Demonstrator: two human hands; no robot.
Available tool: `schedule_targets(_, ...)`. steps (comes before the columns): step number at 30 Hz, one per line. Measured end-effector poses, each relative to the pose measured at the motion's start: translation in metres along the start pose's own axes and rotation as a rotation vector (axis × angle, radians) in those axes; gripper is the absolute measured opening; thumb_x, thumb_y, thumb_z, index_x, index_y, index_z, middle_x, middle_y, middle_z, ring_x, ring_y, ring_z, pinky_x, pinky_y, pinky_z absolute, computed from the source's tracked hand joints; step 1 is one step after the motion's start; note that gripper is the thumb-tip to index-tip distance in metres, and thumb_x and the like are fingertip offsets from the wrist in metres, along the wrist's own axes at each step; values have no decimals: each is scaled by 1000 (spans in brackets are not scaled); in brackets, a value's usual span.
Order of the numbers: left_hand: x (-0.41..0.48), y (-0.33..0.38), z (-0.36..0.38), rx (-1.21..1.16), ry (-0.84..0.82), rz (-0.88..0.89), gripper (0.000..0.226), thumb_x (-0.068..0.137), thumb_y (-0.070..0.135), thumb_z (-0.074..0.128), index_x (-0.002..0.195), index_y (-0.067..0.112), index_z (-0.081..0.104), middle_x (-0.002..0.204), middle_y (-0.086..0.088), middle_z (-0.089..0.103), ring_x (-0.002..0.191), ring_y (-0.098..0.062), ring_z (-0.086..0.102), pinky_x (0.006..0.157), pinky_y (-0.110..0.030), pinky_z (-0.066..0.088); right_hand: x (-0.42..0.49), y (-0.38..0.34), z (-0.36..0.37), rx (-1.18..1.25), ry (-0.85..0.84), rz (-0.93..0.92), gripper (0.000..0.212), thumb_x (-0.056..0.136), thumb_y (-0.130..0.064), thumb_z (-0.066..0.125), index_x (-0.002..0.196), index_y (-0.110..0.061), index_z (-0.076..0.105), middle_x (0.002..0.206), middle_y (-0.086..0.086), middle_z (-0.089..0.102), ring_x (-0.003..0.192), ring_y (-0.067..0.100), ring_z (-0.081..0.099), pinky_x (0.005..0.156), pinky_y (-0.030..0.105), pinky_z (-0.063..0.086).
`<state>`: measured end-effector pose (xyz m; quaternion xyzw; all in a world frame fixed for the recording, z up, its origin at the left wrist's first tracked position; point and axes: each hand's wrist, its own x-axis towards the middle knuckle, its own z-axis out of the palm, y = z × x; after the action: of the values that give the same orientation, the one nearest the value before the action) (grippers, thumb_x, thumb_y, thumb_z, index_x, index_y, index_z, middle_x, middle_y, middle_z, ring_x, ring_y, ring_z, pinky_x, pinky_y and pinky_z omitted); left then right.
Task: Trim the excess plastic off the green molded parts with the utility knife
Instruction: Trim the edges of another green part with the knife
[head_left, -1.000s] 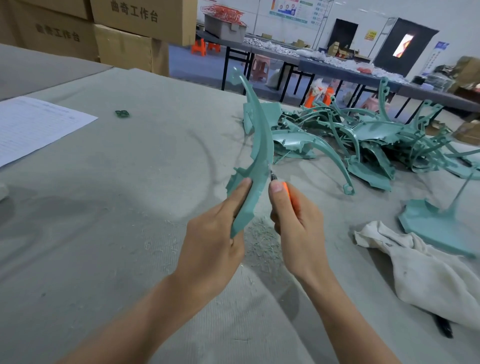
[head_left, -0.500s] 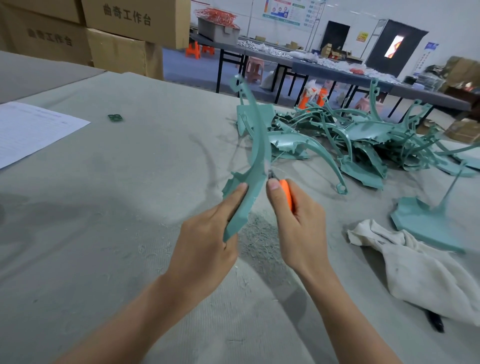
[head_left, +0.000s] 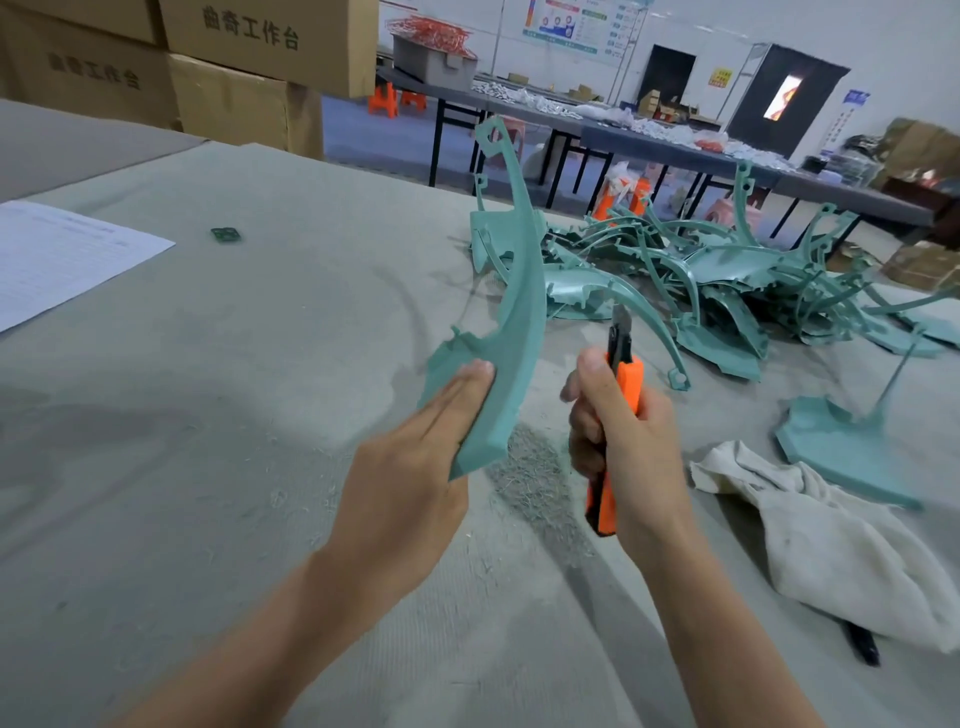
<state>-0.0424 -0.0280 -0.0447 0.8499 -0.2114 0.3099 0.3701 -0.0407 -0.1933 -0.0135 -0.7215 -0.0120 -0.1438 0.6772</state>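
My left hand holds the lower end of a long curved green molded part, fingers laid straight along its face, the part standing upright above the table. My right hand grips an orange utility knife with its blade pointing up, a short gap to the right of the part and not touching it. A heap of more green molded parts lies on the table behind the hands.
Fine green shavings cover the grey cloth-covered table below the hands. A white rag lies at right beside a flat green piece. A paper sheet lies far left; cardboard boxes stand behind.
The knife blade has come away from the part's edge to the right. My left hand has turned the part so its broad face shows, with fingers now laid flat on it.
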Motion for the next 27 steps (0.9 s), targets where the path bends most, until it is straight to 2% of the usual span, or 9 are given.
schedule_targets(3, 2, -1, -3, 80, -22, 29, 83, 48, -30, 67, 127, -5, 56, 124, -16, 63, 111, -24, 61, 92, -26, 42, -8, -4, 3, 72, -234, 67, 52, 68, -54, 74, 69, -6, 54, 53, -2, 33, 45, 12, 27, 42, 25, 23)
schedule_targets(5, 3, -2, -5, 136, -46, 56, 82, 46, -30, 67, 125, -8, 57, 125, -19, 61, 110, -33, 62, 91, -32, 48, -12, -6, 9, 54, -320, 59, 40, 66, -45, 79, 65, -12, 57, 51, -2, 36, 43, 12, 28, 41, 23, 25)
schedule_targets(7, 4, -4, -6, 189, -54, 77, 78, 50, -29, 64, 125, -9, 57, 126, -20, 60, 114, -33, 60, 94, -33, 46, -14, -6, 12, 66, -350, 60, 27, 69, -37, 81, 62, -21, 60, 48, -3, 38, 41, 12, 29, 40, 21, 27)
schedule_targets(11, 6, -7, -7, 252, -49, 135, 59, 69, -13, 39, 125, -8, 57, 126, -19, 60, 117, -30, 58, 104, -29, 32, -12, -7, 9, 152, -346, 136, 22, 81, -25, 73, 64, -21, 60, 49, -1, 40, 40, 10, 30, 40, 20, 26)
schedule_targets(14, 5, -7, -7, 278, -68, 154, 59, 72, -9, 34, 126, -7, 57, 127, -18, 60, 118, -29, 58, 102, -33, 39, -12, -8, 7, 146, -344, 142, 20, 84, -24, 68, 65, -20, 64, 48, -1, 41, 40, 10, 31, 41, 21, 27)
schedule_targets(18, 5, -5, -6, 271, -81, 89, 76, 51, -28, 61, 124, -8, 58, 125, -18, 62, 115, -31, 60, 99, -29, 38, -10, -8, 5, 117, -219, 119, 29, 95, -18, 64, 66, -20, 65, 50, -1, 46, 40, 10, 33, 41, 19, 30)
schedule_targets(22, 5, -6, -6, 275, -70, 75, 76, 50, -29, 59, 124, -8, 58, 125, -19, 62, 113, -33, 60, 105, -30, 26, -7, -5, -1, 39, 2, 84, 22, 98, -12, 58, 78, -10, 65, 60, 3, 63, 39, 11, 35, 42, 21, 30)
schedule_targets(24, 5, -6, -6, 270, -55, 87, 71, 54, -23, 53, 123, -8, 59, 124, -18, 62, 112, -32, 61, 102, -28, 33, -5, -4, -2, -24, 63, 68, 17, 97, -2, 58, 87, -11, 68, 74, -1, 73, 39, 10, 35, 42, 21, 31)
schedule_targets(27, 5, -6, -6, 248, -59, 79, 74, 52, -28, 59, 122, -7, 60, 123, -17, 63, 111, -30, 62, 96, -30, 43, -6, -1, 0, -125, 89, 72, 28, 92, 5, 62, 98, -20, 71, 94, -6, 76, 42, 7, 40, 45, 20, 36)
